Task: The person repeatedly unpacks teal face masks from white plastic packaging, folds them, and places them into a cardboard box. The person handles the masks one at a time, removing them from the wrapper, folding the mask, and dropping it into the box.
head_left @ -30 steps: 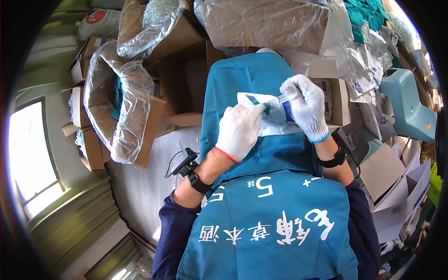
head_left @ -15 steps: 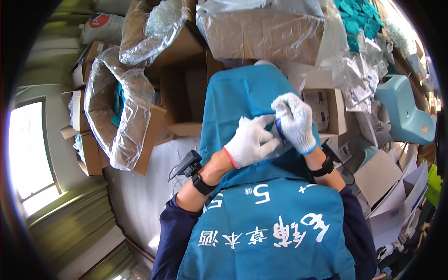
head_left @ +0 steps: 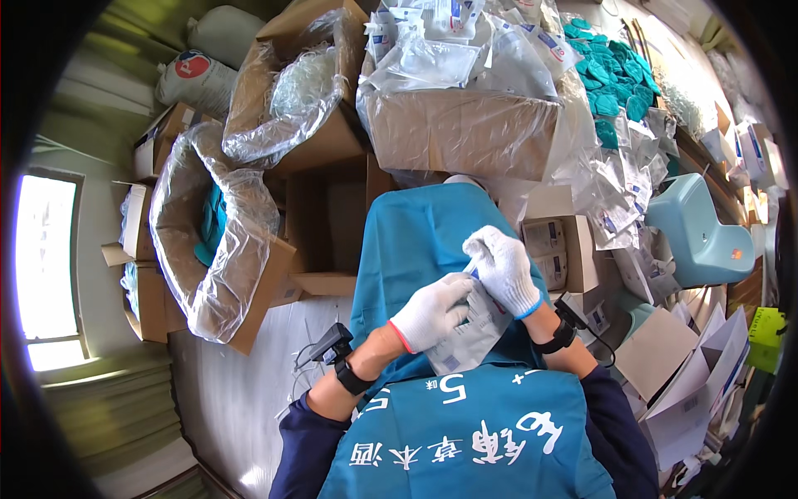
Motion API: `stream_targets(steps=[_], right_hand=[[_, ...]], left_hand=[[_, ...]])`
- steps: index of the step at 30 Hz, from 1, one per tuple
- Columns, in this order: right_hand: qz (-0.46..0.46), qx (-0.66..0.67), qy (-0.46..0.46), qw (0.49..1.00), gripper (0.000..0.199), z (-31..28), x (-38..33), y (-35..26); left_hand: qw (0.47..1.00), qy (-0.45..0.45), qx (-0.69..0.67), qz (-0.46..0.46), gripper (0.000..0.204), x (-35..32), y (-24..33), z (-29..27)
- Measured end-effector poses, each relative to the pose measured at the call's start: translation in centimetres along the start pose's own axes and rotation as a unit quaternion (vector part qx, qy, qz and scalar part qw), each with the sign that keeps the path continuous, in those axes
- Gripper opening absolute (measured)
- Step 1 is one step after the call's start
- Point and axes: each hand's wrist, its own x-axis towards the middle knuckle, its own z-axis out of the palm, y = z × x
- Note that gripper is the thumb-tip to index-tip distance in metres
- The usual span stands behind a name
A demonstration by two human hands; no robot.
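Note:
Above my blue-aproned lap I hold a small clear plastic bag [head_left: 467, 343] with printing on it. My left hand [head_left: 432, 313], in a white knit glove with a red cuff edge, is closed on the bag's left side. My right hand [head_left: 504, 268], gloved in white with a blue cuff edge, pinches its upper edge, and its fingertips are partly hidden. The bag hangs tilted between both hands, its lower end near my apron [head_left: 449, 416]. What lies inside it, if anything, cannot be made out.
Ahead, a plastic-lined carton [head_left: 465, 137] is heaped with clear packets. Left stand another lined carton [head_left: 179, 274] with teal pieces and an open brown box [head_left: 328, 224]. To the right are a small box of packets [head_left: 582, 249], a light-blue plastic stool [head_left: 698, 233] and a teal pile [head_left: 611, 75].
My view has tilted up, showing more of the far cartons. The bag now shows its printed face between my hands. My left hand's spread fingers have closed on it.

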Motion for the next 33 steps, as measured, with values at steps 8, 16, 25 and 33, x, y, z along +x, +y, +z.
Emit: stream_targets(steps=[8, 16, 25, 33], right_hand=[[0.007, 0.001, -0.141, 0.990, 0.017, -0.9, -1.2, -1.4], [0.233, 0.095, -0.334, 0.908, 0.036, -5.0, 0.6, -0.4], [-0.285, -0.248, 0.365, 0.851, 0.013, -13.5, 17.3, -3.8], [-0.111, -0.462, -0.071, 0.877, 0.018, -12.9, 31.3, 15.7]], left_hand=[[0.986, -0.065, 0.114, -0.099, 0.031, 0.4, -0.1, -1.4], [0.812, 0.480, -0.302, -0.135, 0.019, -1.8, -2.6, -10.4], [0.804, 0.485, -0.294, -0.177, 0.044, -4.6, -2.4, -9.9], [0.795, 0.409, -0.396, -0.209, 0.069, -2.3, -0.8, -9.0]])
